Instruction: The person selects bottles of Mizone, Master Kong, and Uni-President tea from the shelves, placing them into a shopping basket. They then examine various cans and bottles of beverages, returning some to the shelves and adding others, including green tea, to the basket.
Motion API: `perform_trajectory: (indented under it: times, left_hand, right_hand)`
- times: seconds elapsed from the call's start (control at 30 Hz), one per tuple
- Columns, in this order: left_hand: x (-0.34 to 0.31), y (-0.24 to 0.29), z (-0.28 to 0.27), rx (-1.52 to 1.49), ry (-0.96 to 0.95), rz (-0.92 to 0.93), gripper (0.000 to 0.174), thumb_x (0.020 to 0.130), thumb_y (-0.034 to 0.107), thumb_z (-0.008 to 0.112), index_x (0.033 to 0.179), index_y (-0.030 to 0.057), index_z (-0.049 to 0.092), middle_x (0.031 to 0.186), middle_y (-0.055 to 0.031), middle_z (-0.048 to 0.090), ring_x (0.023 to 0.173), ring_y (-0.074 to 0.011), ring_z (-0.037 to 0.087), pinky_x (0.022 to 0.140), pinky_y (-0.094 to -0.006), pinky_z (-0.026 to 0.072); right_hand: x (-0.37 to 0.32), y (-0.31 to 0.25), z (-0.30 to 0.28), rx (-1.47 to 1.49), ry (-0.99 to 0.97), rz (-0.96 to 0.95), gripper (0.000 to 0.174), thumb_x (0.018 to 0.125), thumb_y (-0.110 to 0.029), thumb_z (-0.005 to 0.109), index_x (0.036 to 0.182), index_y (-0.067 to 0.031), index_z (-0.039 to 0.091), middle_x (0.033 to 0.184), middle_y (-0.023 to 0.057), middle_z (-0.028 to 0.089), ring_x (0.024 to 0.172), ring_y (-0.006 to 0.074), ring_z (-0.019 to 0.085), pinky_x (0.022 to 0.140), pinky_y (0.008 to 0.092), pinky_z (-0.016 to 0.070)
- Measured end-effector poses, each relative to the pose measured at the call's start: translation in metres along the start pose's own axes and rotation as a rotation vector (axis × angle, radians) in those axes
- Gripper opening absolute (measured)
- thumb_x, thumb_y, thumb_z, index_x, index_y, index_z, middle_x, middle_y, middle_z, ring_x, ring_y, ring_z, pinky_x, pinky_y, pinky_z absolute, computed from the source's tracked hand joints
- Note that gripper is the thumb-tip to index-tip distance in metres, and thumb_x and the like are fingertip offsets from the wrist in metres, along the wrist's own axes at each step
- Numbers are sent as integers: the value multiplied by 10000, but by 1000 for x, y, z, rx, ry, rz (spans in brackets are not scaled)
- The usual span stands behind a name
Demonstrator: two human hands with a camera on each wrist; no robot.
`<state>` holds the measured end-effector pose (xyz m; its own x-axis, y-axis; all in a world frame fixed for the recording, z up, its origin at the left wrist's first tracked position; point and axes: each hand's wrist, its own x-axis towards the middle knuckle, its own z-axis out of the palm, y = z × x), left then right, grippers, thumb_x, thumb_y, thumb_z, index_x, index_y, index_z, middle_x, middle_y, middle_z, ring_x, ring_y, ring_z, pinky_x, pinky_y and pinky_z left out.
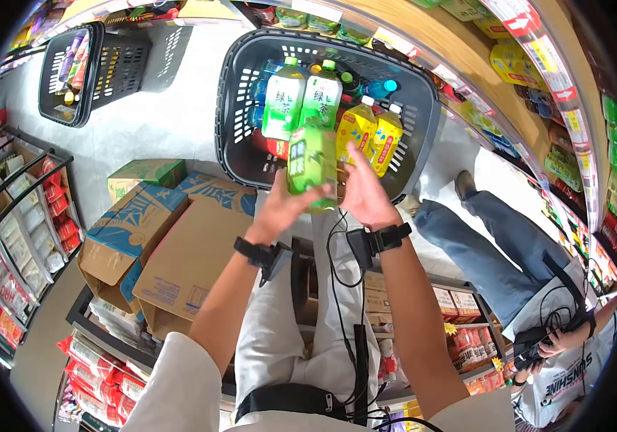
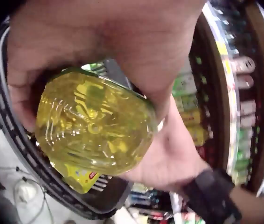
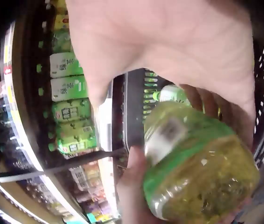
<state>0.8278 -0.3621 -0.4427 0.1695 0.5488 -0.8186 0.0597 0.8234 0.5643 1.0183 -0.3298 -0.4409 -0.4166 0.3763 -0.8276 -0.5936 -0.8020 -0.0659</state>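
Over the near side of a dark shopping basket (image 1: 231, 155), my left hand (image 1: 288, 205) grips a large green tea bottle (image 1: 311, 162). Its clear yellowish base faces the left wrist camera, and the thumb lies across its lower end. My right hand (image 1: 367, 193) is close on the bottle's other side, thumb straight and apart from it; in the right wrist view its fingers (image 3: 209, 100) are partly hidden behind the bottle. Inside the basket are two green tea bottles with white labels (image 1: 283, 101) and two yellow-labelled drink bottles (image 1: 385, 140). More bottles lie beneath, partly covered.
Stocked drink shelves (image 1: 539, 65) run along the right and far side. A second basket (image 1: 92, 75) with goods stands at the far left. Cardboard boxes (image 1: 193, 252) are stacked to the left of my legs. Another person (image 1: 510, 252) stands at the right holding a dark device.
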Motion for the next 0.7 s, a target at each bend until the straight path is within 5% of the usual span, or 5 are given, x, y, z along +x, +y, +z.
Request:
perform_trajectory:
  times: [0.2,0.4,0.5,0.63,0.7]
  left_hand:
    - [-26,-7,21,382,76,265,695,795,372,857,1264,-30,540,1052,-127,672,918,-177,634,798,-304,517]
    - [-9,-10,22,15,13,-21,553,909,376,744,1256,-9,552,971,-96,666,851,-143,617,747,-296,502]
    - [-5,-1,18,-83,37,5,492,945,319,708,1258,-17,530,989,-95,658,892,-140,611,768,-299,499]
    - [4,23,6,-104,-23,151,464,954,192,683,1307,-18,467,1104,-106,624,1003,-148,607,841,-294,495]
    - [8,40,0,-147,-34,285,477,942,129,681,1328,-9,437,1131,-108,611,1012,-153,604,860,-299,495]
  right_hand:
    - [7,38,-43,-137,63,16,377,956,-283,675,1249,-50,633,1119,49,702,978,166,684,842,313,545]
    - [7,39,-55,-56,77,11,399,954,-304,672,1269,-62,626,1148,60,696,1006,173,682,872,328,544]
    - [5,23,-37,-360,159,21,429,952,-327,679,1284,-61,621,1150,62,690,1011,163,675,867,316,535]
    - [-9,-13,20,-760,101,-365,508,915,-318,724,1300,-16,583,1192,90,671,1064,188,649,882,325,519]
    - [10,-28,14,-889,123,-371,711,812,-356,827,1346,-3,516,1220,135,625,1113,222,612,965,356,488]
